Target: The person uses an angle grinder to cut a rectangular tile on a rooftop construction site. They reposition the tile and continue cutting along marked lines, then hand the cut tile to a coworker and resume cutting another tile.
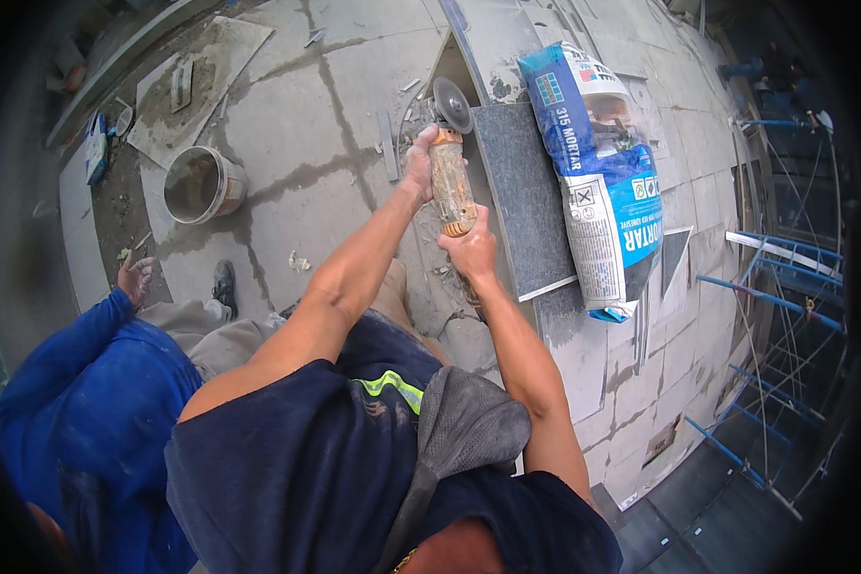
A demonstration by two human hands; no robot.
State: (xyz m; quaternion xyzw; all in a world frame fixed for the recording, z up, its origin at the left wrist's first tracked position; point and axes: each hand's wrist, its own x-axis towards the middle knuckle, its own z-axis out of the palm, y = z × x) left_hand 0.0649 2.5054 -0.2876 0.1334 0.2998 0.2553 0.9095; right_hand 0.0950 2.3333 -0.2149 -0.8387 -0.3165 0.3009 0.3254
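Both my hands are closed around an angle grinder point(452, 182), whose orange and grey body is caked with dust. My left hand point(419, 165) grips it up by the head, close to the round cutting disc point(452, 105). Lower down, my right hand point(473, 247) wraps the rear end of the body. The disc stands beside the edge of a dark grey slab point(517, 191), near its far left corner; whether they touch I cannot tell. On the slab's right side lies a blue and white mortar bag point(598, 182).
A dusty bucket point(204, 186) stands to the left on the tiled floor point(297, 115). A person in a blue top point(105, 411) is close at my left, one hand point(136, 279) showing. Blue scaffolding point(775, 297) rises at the right. A loose board point(196, 91) lies far left.
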